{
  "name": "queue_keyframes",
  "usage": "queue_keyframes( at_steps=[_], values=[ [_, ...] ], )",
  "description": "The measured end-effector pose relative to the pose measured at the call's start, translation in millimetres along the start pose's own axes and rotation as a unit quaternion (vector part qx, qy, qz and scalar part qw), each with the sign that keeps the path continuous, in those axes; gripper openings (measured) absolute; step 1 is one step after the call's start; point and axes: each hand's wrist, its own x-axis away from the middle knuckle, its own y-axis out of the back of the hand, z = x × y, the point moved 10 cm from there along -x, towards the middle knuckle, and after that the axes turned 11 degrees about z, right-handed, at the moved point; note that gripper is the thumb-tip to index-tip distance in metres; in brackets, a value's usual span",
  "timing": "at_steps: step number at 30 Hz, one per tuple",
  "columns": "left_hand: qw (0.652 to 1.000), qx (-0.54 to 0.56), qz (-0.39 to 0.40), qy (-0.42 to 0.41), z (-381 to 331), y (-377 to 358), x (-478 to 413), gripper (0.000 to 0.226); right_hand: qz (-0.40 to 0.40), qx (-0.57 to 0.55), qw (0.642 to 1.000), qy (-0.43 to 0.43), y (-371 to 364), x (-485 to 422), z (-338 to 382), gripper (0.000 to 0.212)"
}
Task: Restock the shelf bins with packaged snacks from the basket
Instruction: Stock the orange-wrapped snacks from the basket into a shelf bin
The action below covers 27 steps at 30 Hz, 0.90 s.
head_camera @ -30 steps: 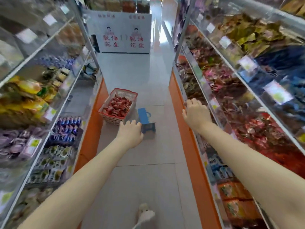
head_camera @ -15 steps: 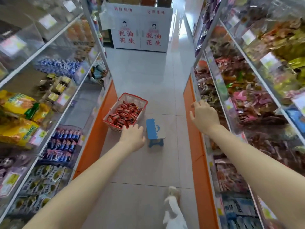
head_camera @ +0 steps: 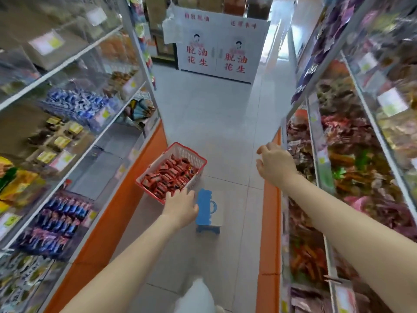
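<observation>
It was a shop, a narrow snack aisle. Tall shelving (head_camera: 67, 63) ran down both edges of a pale tiled floor (head_camera: 214, 114), standing on orange plinths (head_camera: 108, 227). The shelves carried clear bins (head_camera: 74, 105) heaped with wrapped sweets and snacks, each fronted by a printed price label (head_camera: 392, 101). A white board with red Chinese characters (head_camera: 216, 53) closed the far end, and a stock basket (head_camera: 191, 154) of red packets (head_camera: 171, 175) sat by the left plinth.
</observation>
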Motion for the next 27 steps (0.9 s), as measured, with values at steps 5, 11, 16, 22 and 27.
queue_keyframes(
  at_steps=[5,11,16,22,27],
  values=[
    [0.999,0.022,0.002,0.037,21.2,30.9,-67.6,0.038,0.011,-0.004,0.999,0.043,7.5,-93.5,8.1,0.034],
    [0.996,0.054,0.001,0.065,52.2,80.3,-142.1,0.036,0.03,0.001,0.995,0.091,14.1,-202.9,32.0,0.034],
    [0.991,0.078,0.015,0.104,66.5,113.4,-189.3,0.041,0.047,0.007,0.988,0.147,18.0,-276.4,52.0,0.035],
    [0.976,0.137,0.017,0.168,67.5,145.3,-253.4,0.039,0.059,0.028,0.971,0.229,20.9,-378.4,63.3,0.036],
    [0.948,0.193,0.037,0.252,56.0,162.9,-291.9,0.042,0.085,0.07,0.944,0.312,23.5,-450.7,75.1,0.037]
  ],
)
